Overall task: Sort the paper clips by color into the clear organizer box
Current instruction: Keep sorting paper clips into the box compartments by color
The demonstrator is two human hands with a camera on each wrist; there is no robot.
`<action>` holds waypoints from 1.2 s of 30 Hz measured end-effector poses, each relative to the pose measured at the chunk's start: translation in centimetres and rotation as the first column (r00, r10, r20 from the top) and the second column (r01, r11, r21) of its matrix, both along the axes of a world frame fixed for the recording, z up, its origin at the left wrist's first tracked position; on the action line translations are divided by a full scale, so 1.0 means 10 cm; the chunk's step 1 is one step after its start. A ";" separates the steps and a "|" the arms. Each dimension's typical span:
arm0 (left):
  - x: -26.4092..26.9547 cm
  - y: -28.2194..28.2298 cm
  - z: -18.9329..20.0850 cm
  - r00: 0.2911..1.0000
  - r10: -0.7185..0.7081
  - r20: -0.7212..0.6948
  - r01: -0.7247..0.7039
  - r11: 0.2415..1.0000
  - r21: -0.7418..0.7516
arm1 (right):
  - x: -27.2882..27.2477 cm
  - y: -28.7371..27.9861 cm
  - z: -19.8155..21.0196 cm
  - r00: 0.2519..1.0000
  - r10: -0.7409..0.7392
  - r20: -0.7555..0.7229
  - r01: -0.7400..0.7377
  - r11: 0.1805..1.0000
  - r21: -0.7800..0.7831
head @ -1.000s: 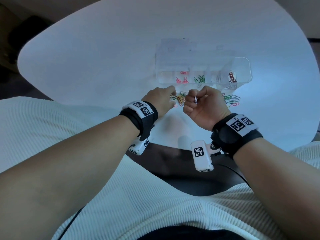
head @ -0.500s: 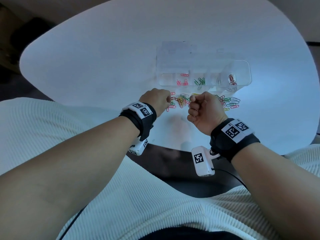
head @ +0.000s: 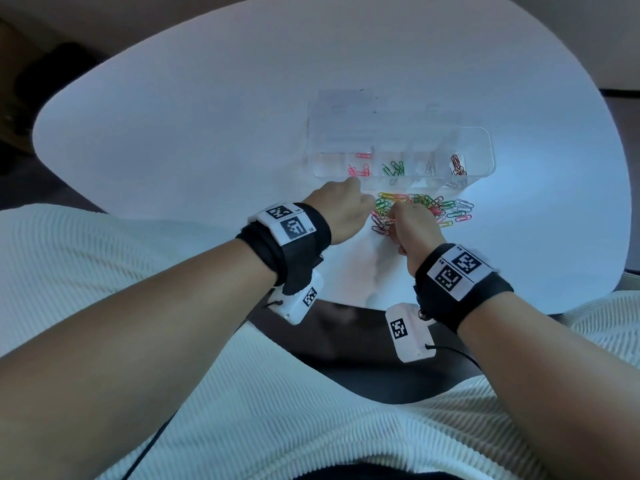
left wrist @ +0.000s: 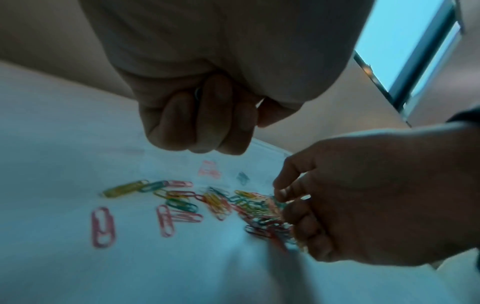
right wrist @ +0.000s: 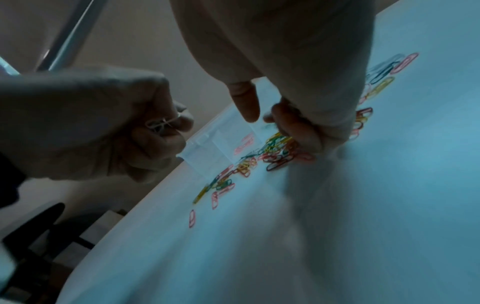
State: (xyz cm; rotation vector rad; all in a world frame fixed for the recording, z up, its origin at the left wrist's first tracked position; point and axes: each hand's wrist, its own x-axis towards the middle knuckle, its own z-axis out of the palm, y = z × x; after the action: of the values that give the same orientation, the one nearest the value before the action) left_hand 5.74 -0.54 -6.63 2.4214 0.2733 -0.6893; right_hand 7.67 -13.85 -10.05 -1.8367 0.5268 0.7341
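Note:
A clear organizer box (head: 486, 140) stands open on the white table (head: 207, 116), with pink (head: 360, 170), green (head: 394, 168) and dark red clips (head: 458, 165) in separate compartments. A mixed pile of colored paper clips (head: 433, 206) lies just in front of it. My left hand (head: 346, 199) hovers at the pile's left end, fingers curled into a fist (left wrist: 197, 123) around a few pale silver clips (right wrist: 161, 123). My right hand (head: 401, 220) reaches down into the pile. Its fingertips (left wrist: 283, 195) touch the clips and its thumb (right wrist: 246, 102) stands apart from them.
The box lid (head: 346, 109) lies flat behind the compartments. Loose pink clips (left wrist: 102, 226) lie scattered left of the pile. The table's near edge (head: 346, 303) runs just under my wrists. My white ribbed clothing (head: 242, 410) fills the foreground.
My right hand, which held a small pale clip up next to the left hand, has dropped forward onto the pile. The left hand has stayed curled and shifted slightly toward the box.

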 end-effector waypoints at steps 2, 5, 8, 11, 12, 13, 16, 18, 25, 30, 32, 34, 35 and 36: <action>-0.02 -0.01 0.00 0.999 0.007 -0.037 -0.007 1.000 -0.018 | 0.04 -0.02 0.03 1.000 -0.002 -0.013 0.002 1.000 -0.004; -0.04 0.03 -0.02 0.995 -0.036 -0.095 0.036 0.999 0.005 | 0.17 -0.14 0.09 0.999 0.046 -0.026 -0.046 0.999 0.000; -0.06 0.05 -0.04 0.993 -0.025 -0.114 0.019 0.999 -0.050 | 0.34 -0.27 0.18 0.999 0.034 -0.009 -0.034 0.997 0.065; -0.03 0.00 -0.05 0.991 0.068 -0.116 -0.093 0.971 -0.221 | 0.54 -0.35 0.40 0.993 -0.122 0.004 0.120 0.981 0.152; -0.01 -0.02 -0.04 0.988 0.100 -0.116 -0.127 0.958 -0.256 | 0.61 -0.36 0.49 0.990 -0.139 0.024 0.132 0.974 0.187; 0.01 -0.04 -0.01 0.985 0.126 -0.115 -0.153 0.951 -0.268 | 0.68 -0.37 0.57 0.989 -0.139 0.043 0.128 0.971 0.204; 0.08 -0.09 0.11 0.988 0.132 -0.079 -0.146 0.965 -0.216 | 0.86 -0.36 0.69 0.986 -0.152 0.066 0.134 0.965 0.224; 0.17 -0.13 0.22 0.994 0.101 -0.035 -0.105 0.984 -0.142 | 0.94 -0.37 0.68 0.994 -0.092 0.059 0.080 0.981 0.177; 0.78 -0.45 0.42 0.990 0.035 0.136 -0.030 0.999 -0.038 | 1.05 -0.49 0.63 0.983 0.038 0.179 -0.047 0.998 0.048; 1.13 -0.73 0.36 0.990 0.044 0.133 -0.035 0.997 -0.067 | 0.97 -0.83 0.74 0.969 -0.008 0.249 -0.021 0.993 0.114; 1.18 -0.79 0.29 0.993 0.050 0.104 -0.042 0.997 -0.071 | 0.88 -0.98 0.77 0.969 0.002 0.246 -0.033 0.992 0.122; 1.16 -0.81 0.23 0.996 0.044 0.081 -0.036 0.995 -0.094 | 0.81 -1.10 0.79 0.954 0.161 0.254 -0.171 0.985 0.017; 1.13 -0.82 0.21 0.996 0.038 0.075 -0.029 0.993 -0.113 | 0.78 -1.14 0.80 0.919 0.298 0.256 -0.282 0.954 -0.099; 1.09 -0.82 0.20 0.997 0.028 0.071 -0.018 0.991 -0.132 | 0.78 -1.18 0.80 0.864 0.441 0.241 -0.391 0.891 -0.231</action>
State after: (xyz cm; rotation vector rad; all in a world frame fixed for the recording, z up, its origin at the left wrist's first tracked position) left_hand 16.66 -8.71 -4.60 2.3082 0.2191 -0.5893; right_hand 15.44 -25.70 -2.03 -2.2123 -0.0079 0.7009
